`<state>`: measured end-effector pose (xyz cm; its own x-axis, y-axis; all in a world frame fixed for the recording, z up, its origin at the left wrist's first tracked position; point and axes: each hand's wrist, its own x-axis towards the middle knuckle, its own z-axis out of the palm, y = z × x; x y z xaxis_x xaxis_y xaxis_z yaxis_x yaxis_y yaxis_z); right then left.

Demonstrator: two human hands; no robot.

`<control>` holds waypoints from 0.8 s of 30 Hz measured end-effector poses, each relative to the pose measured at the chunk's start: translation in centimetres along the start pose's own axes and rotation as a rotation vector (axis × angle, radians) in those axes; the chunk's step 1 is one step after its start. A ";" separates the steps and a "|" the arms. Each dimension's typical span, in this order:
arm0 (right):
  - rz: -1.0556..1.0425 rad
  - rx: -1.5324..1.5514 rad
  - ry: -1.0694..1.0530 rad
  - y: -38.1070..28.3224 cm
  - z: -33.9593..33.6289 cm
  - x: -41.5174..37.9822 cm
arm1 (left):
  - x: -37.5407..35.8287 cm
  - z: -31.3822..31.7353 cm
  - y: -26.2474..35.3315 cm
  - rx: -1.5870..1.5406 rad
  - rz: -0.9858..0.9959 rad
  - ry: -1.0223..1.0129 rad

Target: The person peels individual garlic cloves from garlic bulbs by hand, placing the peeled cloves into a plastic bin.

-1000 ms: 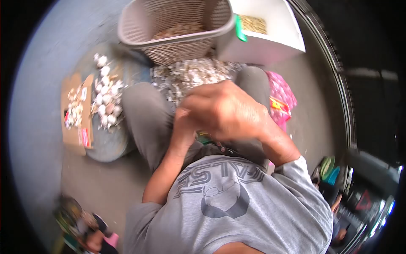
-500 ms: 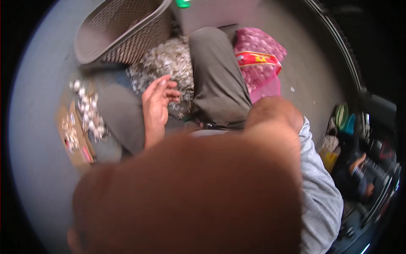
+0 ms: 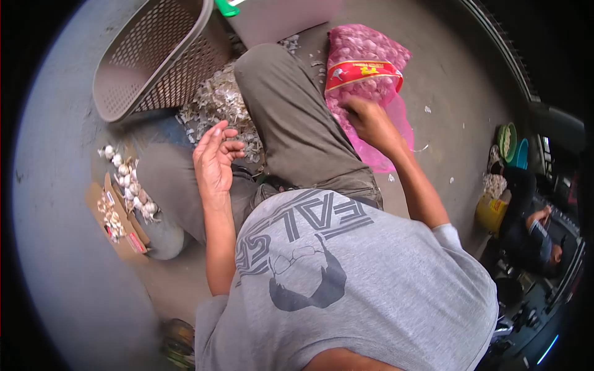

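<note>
Garlic sack, pink mesh with red label point(image 3: 365, 68), lying on the floor just beside the right knee. Right hand point(image 3: 365, 117), half a second ago swung up across the lens, now rests on the sack's near end, fingers curled into the mesh; whether a bulb is pinched, cannot tell. Left hand point(image 3: 215, 159) spread and empty over the lap. Peel litter point(image 3: 216, 102) between the legs; loose bulbs point(image 3: 127, 179) on cardboard; perforated basket point(image 3: 154, 55) beyond.

It looks like a market or backyard garlic-sorting spot: bare concrete floor point(image 3: 445, 80), a pink mesh sack of garlic point(image 3: 366, 46), peel heaps point(image 3: 218, 102), and a plastic basket point(image 3: 151, 52).
</note>
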<state>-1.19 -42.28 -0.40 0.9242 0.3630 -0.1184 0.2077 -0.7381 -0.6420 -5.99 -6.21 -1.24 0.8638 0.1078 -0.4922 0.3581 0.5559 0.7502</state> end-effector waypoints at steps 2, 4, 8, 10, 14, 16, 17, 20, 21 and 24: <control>0.238 -0.074 -0.173 13.6 6.3 -7.3 | 0.2 0.0 -0.3 0.024 -0.017 0.003; 0.536 0.192 -0.424 18.8 8.9 -14.4 | 0.3 0.2 -0.5 0.048 -0.036 0.000; 1.155 0.611 -0.464 23.6 14.9 -23.0 | 0.8 0.6 -0.5 0.089 -0.042 0.003; 1.125 0.582 -0.359 23.4 16.5 -23.9 | 0.5 0.8 -0.5 0.108 -0.042 0.018; 0.852 1.604 0.576 28.2 19.7 -19.7 | 0.6 -0.3 -0.8 0.135 -0.060 0.048; 0.592 2.030 0.901 28.0 19.4 -13.8 | 0.3 -0.5 -0.9 0.150 -0.077 0.056; 0.499 2.139 0.833 26.5 18.5 -10.9 | 0.7 -0.1 -0.9 0.153 -0.072 0.053; 0.589 1.662 -0.150 19.5 12.9 -4.3 | -0.2 1.0 -0.3 0.215 -0.053 0.065; 0.538 1.320 -0.509 19.6 12.5 -3.2 | -0.5 1.2 -0.3 0.230 -0.045 0.069; 0.519 1.405 0.671 22.9 17.3 -1.5 | -0.6 1.0 -0.5 0.279 -0.045 0.076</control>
<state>-3.32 -49.85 -28.01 0.8409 -0.3176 -0.4382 -0.2407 0.5058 -0.8284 -6.29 -7.42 -0.88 0.8198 0.1554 -0.5512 0.4879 0.3145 0.8143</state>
